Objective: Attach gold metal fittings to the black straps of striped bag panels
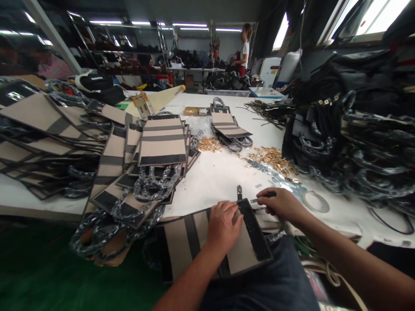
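A beige bag panel (pixel 177 246) with dark stripes and a black end band lies across my lap at the table's front edge. My left hand (pixel 223 224) presses on it and holds it, fingers bent near its upper edge. Just right of that edge, my right hand (pixel 280 205) pinches a slim black-handled tool (pixel 267 194). A small flat metal piece (pixel 253 201) shows at its fingertips; I cannot tell whether it belongs to the tool. Beyond the panel's upper corner sticks up a short black strap with a metal fitting (pixel 239 192).
Striped bags (pixel 164 142) with plastic-wrapped handles are piled on the left. Gold-coloured hardware (pixel 274 160) lies scattered mid-table, near a tape roll (pixel 316 201). Black bags (pixel 382 142) are heaped at right. A person (pixel 244 52) stands at the back.
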{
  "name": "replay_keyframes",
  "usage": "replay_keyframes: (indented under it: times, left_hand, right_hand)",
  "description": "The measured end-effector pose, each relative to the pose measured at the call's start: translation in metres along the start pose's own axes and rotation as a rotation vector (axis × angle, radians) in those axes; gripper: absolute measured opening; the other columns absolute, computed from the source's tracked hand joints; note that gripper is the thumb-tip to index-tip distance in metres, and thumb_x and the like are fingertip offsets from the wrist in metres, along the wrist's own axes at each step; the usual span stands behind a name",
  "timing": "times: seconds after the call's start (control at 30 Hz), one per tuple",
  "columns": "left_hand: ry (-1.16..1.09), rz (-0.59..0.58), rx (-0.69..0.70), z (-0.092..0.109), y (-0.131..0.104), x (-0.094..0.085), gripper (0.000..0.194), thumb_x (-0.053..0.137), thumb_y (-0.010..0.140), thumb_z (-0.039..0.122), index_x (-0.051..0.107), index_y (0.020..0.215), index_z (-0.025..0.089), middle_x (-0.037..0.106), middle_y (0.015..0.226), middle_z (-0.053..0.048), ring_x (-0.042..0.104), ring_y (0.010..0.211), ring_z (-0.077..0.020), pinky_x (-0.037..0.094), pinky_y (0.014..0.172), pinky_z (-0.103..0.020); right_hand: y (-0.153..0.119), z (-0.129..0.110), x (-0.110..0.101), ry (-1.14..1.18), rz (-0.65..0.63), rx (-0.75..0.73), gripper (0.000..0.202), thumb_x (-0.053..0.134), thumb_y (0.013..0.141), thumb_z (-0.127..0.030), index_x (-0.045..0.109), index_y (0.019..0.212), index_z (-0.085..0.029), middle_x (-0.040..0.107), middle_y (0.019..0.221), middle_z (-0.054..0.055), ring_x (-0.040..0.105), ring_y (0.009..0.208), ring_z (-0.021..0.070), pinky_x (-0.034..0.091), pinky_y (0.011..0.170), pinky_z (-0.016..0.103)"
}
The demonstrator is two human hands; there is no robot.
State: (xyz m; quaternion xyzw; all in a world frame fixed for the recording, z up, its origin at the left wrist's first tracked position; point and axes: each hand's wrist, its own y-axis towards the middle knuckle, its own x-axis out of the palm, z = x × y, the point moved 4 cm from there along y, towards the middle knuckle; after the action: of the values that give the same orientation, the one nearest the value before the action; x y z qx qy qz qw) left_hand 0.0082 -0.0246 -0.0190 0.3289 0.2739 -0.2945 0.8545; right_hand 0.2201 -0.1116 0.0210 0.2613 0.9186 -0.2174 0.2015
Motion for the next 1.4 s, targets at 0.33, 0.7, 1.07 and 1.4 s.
replay_keyframes:
  times: [0.33, 0.7, 1.07, 1.4]
  left_hand:
    - [-0.014, 0.004, -0.015, 0.001, 0.001, -0.001, 0.027, 0.075, 0.091, 0.015, 0.073, 0.116, 0.025, 0.077, 0.119, -0.004, 0.065, 0.115, -0.0285, 0.05, 0.098, -0.05]
    - [0.014, 0.02, -0.032, 0.003, 0.004, -0.003, 0.02, 0.073, 0.095, 0.016, 0.076, 0.113, 0.026, 0.077, 0.108, -0.003, 0.066, 0.106, -0.0254, 0.047, 0.092, -0.046]
    - [-0.002, 0.053, -0.058, -0.001, 0.008, 0.002, 0.016, 0.079, 0.092, 0.016, 0.08, 0.104, 0.026, 0.078, 0.102, -0.002, 0.066, 0.104, -0.0242, 0.045, 0.089, -0.043]
    - [-0.017, 0.023, -0.055, -0.003, 0.006, 0.003, 0.026, 0.081, 0.089, 0.017, 0.076, 0.113, 0.026, 0.076, 0.107, -0.001, 0.063, 0.107, -0.0244, 0.044, 0.091, -0.043]
  right_hand:
    - [-0.001, -0.015, 0.047, -0.168, -0.05, -0.044, 0.02, 0.064, 0.083, -0.009, 0.08, 0.09, -0.019, 0.071, 0.059, -0.001, 0.07, 0.055, 0.0174, 0.047, 0.05, 0.021]
    - [-0.004, -0.02, 0.05, -0.269, -0.025, -0.083, 0.022, 0.063, 0.085, -0.006, 0.08, 0.091, -0.019, 0.069, 0.054, -0.004, 0.069, 0.055, 0.0178, 0.046, 0.054, 0.023]
    - [-0.01, -0.034, 0.049, -0.357, 0.008, -0.135, 0.023, 0.063, 0.085, -0.005, 0.081, 0.09, -0.019, 0.071, 0.061, -0.002, 0.071, 0.065, 0.0197, 0.047, 0.066, 0.026]
    - [-0.006, -0.03, 0.05, -0.407, 0.031, -0.185, 0.024, 0.064, 0.083, -0.006, 0.082, 0.091, -0.021, 0.079, 0.082, 0.002, 0.074, 0.082, 0.022, 0.048, 0.075, 0.027]
